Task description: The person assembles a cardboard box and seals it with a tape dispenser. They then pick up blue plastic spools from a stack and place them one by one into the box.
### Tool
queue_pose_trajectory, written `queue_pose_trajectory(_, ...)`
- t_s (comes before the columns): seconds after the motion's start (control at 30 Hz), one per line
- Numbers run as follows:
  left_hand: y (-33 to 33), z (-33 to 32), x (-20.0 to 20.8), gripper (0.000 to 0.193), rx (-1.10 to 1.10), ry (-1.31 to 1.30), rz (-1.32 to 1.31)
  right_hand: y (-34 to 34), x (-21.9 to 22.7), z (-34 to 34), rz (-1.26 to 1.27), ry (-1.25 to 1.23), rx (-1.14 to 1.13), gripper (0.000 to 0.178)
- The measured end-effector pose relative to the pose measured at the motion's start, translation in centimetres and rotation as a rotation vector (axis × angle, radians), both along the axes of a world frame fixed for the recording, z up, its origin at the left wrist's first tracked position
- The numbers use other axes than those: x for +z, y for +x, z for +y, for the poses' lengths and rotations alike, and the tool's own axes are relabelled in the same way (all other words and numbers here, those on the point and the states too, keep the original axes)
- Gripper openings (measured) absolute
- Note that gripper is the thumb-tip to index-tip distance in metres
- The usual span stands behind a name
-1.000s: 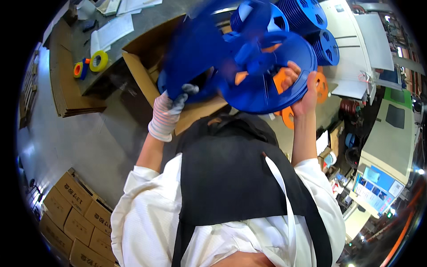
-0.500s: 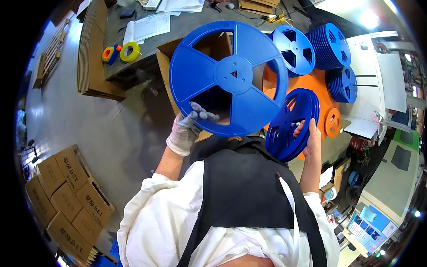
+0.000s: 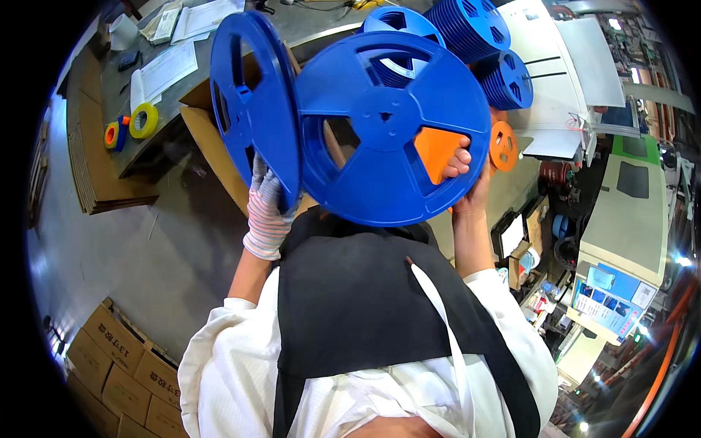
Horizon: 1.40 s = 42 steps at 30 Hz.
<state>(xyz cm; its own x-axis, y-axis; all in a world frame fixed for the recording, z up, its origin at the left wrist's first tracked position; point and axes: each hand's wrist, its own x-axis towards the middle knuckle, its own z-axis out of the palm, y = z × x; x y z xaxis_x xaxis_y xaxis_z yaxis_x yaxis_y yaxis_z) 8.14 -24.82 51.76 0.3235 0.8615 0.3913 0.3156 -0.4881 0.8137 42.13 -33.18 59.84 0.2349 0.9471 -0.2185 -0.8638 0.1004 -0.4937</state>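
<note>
My gloved left hand (image 3: pixel 265 212) grips a large blue plastic reel (image 3: pixel 276 150) by its lower rim. That reel is turned nearly edge-on, at the left. My bare right hand (image 3: pixel 476 188) holds another large blue reel (image 3: pixel 394 171) at its lower right rim, with fingertips showing through a cut-out. Its face is toward me, and the two hands' reels meet or overlap near the middle. Whether more reels lie behind this face is hidden. Behind the left-hand reel stands an open cardboard box (image 3: pixel 202 146), its inside mostly covered.
Stacks of smaller blue reels (image 3: pixel 456 33) stand at the back right, near an orange disc (image 3: pixel 503 146). On the grey table (image 3: pixel 164 95) lie papers and a yellow tape roll (image 3: pixel 143 120). Folded cardboard (image 3: pixel 95 146) leans at the left; packed cartons (image 3: pixel 128 387) sit at lower left.
My left-hand reel has swung from facing me to nearly edge-on and moved left. The right-hand reel has turned to face me and come up toward the middle. The view has shifted right.
</note>
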Motion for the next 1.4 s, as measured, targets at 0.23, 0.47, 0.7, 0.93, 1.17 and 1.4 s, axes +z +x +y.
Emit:
queue_pose_trajectory(0.23,-0.2,0.8,0.7,0.037,-0.222,0.405,0.286,-2.0,1.2,2.2,0.001,-0.007,0.071,0.050)
queue_pose_trajectory(0.47,-0.2,1.0,1.8,0.049,-0.486,0.308,0.259,-1.4,2.5,3.7,0.027,-0.075,0.108,0.052)
queue_pose_trajectory(0.7,0.0,1.3,2.0,0.049,-0.603,0.317,0.186,-0.9,3.4,5.7,0.178,-0.125,0.146,0.052)
queue_pose_trajectory(0.93,0.6,0.5,2.0,0.042,-0.426,0.123,0.246,-1.6,3.6,6.9,-0.081,-0.235,0.135,0.056)
queue_pose_trajectory(1.17,-3.5,1.4,2.7,0.021,0.074,-1.133,-0.985,-0.9,2.9,5.1,-0.616,-0.425,0.125,0.048)
queue_pose_trajectory(1.4,-8.6,-0.6,-2.7,0.030,0.241,-1.067,-1.253,-0.7,2.0,1.7,-0.895,-0.646,0.136,0.038)
